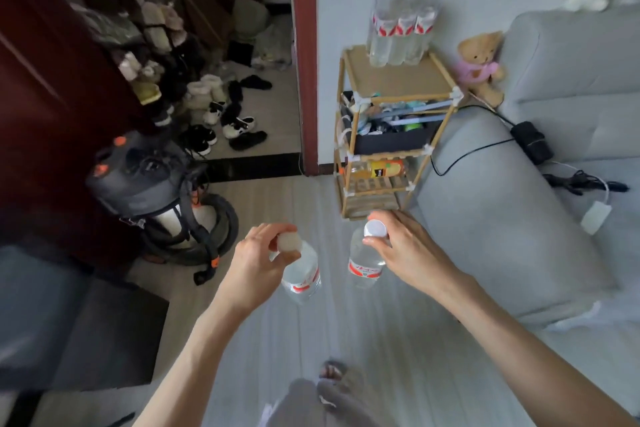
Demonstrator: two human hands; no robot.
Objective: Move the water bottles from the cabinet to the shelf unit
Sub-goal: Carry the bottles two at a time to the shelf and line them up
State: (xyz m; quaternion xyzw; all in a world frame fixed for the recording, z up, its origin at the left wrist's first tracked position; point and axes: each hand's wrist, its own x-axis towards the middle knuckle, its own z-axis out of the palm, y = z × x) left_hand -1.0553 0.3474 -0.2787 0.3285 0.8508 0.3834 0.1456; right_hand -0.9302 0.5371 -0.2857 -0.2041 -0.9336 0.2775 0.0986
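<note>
My left hand (258, 262) grips the capped neck of a clear water bottle (301, 276) with a red and white label, which hangs over the floor. My right hand (403, 248) holds a second water bottle (365, 265) the same way by its white cap. Ahead stands the wooden shelf unit (401, 83). Several water bottles (401, 24) stand at the back of its top board. Both hands are in front of the unit's lowest tier and below its top. The cabinet is not clearly in view.
A grey sofa (502, 204) with cables and a black adapter (530, 142) stands right of the shelf unit, a teddy bear (479, 66) behind it. A vacuum cleaner (152, 191) stands at the left, with shoes (225, 118) beyond a doorway. My foot (332, 371) is below.
</note>
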